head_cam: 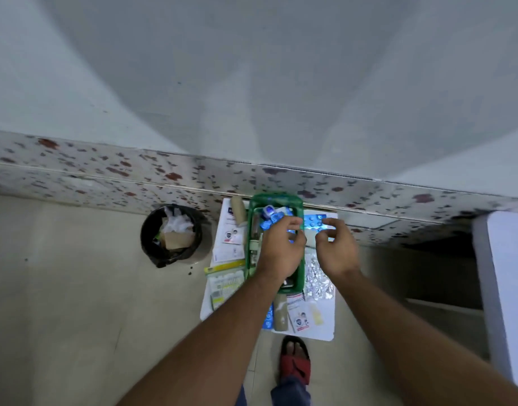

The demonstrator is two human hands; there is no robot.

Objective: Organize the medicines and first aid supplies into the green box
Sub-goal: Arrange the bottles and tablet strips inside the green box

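Two hands are working over the green box (300, 276), which sits a bit below the middle of the frame on a white board (325, 326) laid on the floor. The left hand (281, 250) is right over the box, fingers curled in, pinching what looks like a blue blister strip (273, 221) that pokes out toward the far end of the box. The right hand (336, 247) hovers just to the right of the box, fingers loosely curled near another blue blister pack (314, 222) lying by the box's right edge; can't tell if it's actually gripping anything, it's kinda blurry there.

Just right of the box there's a pile of silver foil strips (319, 279). On the left side of the board are some white sachets (232, 232), a tan roll (238, 212) and a yellow-green packet (224, 284). Nearer the bottom of the board: one more tan roll (281, 315) and a small white card (300, 316).

Off to the left of the board is a black trash bin (171, 234) with paper in it. Below the board, a foot in a red sandal (295, 363). A speckled tiled ledge (105, 171) runs across the frame behind everything.
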